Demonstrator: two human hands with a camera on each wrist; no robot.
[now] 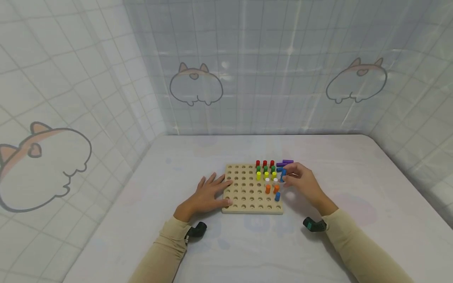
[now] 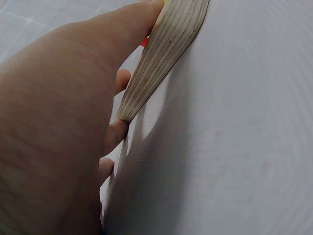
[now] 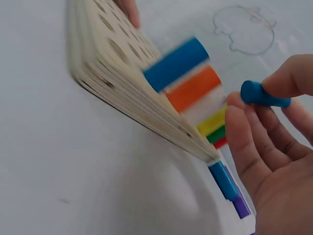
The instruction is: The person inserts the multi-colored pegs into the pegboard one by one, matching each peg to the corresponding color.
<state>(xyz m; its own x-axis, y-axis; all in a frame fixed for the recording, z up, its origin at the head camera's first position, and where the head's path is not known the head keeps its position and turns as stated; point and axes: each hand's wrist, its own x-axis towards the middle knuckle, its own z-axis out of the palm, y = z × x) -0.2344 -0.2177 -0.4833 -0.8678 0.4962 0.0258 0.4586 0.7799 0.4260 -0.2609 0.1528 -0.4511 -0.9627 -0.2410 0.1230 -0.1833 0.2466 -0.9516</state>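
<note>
A wooden pegboard (image 1: 238,208) with rows of round holes lies on the table. Red, green, yellow, white and orange pegs (image 1: 267,189) stand in its right-hand columns, and one blue peg (image 1: 277,196) stands near the front right corner. My right hand (image 1: 303,182) pinches another blue peg (image 3: 264,95) between thumb and fingers, just off the board's right edge. My left hand (image 1: 207,195) lies spread at the board's left side, thumb and a fingertip on its edge. In the left wrist view the thumb touches the board's layered side (image 2: 171,39).
Beyond the board's right edge lie loose purple pegs (image 1: 288,161) and a loose blue peg (image 3: 223,181). A white cloth (image 1: 170,165) covers the table. Tiled curtains (image 1: 255,78) with cartoon animal prints hang at the back and sides.
</note>
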